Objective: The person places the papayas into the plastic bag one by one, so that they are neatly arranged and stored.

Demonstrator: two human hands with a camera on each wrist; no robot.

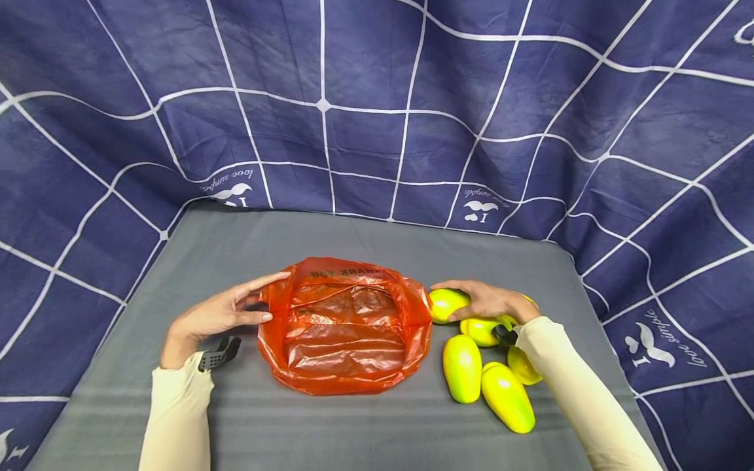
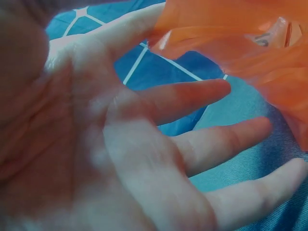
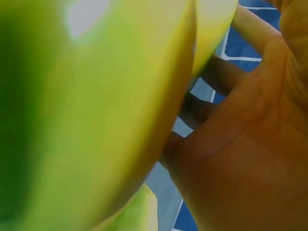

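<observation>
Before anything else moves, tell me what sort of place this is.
Probably an improvised recording booth, though the wider room is hidden: a blue grid-patterned cloth hangs behind and to both sides of a grey tabletop, with yellow-green fruits and a red plastic bag set out on it.

Left hand (image 1: 216, 315) with fingers (image 2: 226, 142) spread, right hand (image 1: 487, 300) curved, sleeved forearms (image 1: 179, 418) stretched forward, wrists (image 1: 175, 353) well apart

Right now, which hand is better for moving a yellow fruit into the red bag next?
Probably the right hand: it's curled around a yellow fruit beside the red bag. The left hand is at the bag's opposite side.
</observation>
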